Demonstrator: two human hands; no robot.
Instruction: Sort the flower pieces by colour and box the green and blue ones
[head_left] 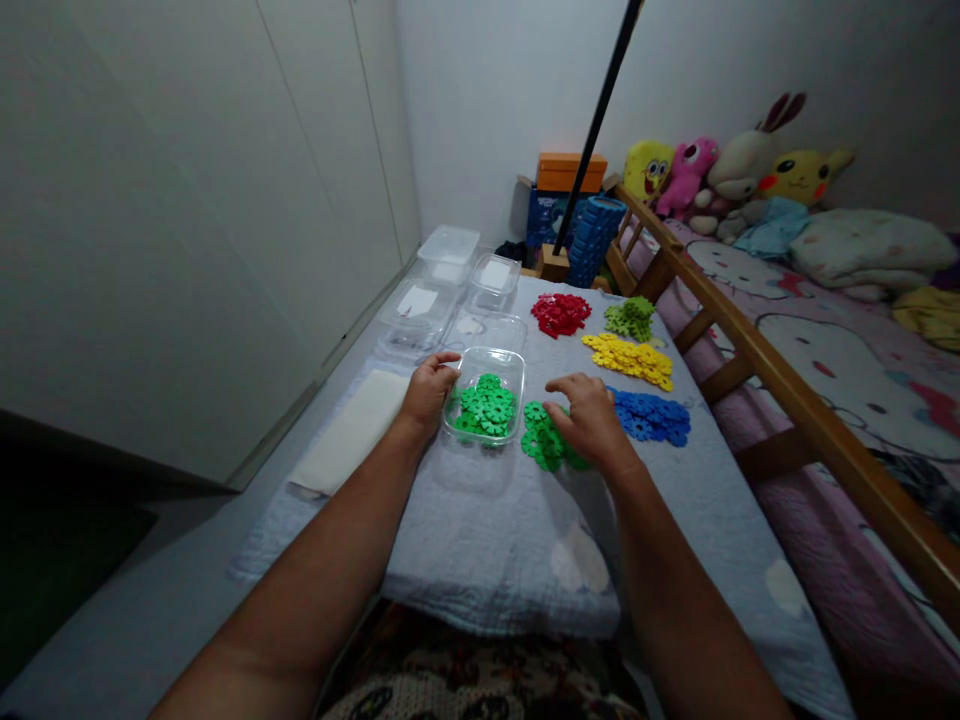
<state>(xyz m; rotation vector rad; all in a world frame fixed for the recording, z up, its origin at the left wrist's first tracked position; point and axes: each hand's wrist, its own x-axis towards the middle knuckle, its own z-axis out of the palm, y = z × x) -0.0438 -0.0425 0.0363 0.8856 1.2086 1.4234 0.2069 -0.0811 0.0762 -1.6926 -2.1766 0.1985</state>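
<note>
holding one rim, hand over a green pile

the left hand point(431, 392) grips the near-left side of a clear container point(521, 395), thumb and fingers at its rim, seemingly to keep the light plastic from sliding. flower-shaped green pieces point(487, 405) lie heaped inside it. the right hand point(591, 415) is loosely curled over the green pile point(541, 442), thumb and forefinger parted; whether anything sits under the palm, i cannot tell. that pile lies just right of the container, probably so that the reach between them stays short.

past the right hand, a blue pile point(656, 417) sits partly hidden by it, with a yellow pile point(630, 362), a red pile point(560, 314) and a light green pile point(631, 318) farther back, seemingly parted by colour. clear boxes point(416, 305) crowd the table's far left, leaving little room behind the container. a folded cloth point(352, 432) lies beside the left forearm. along the right, a wooden bed rail point(750, 325) hems in the table; beyond the far edge stands a black pole point(598, 125).
</note>
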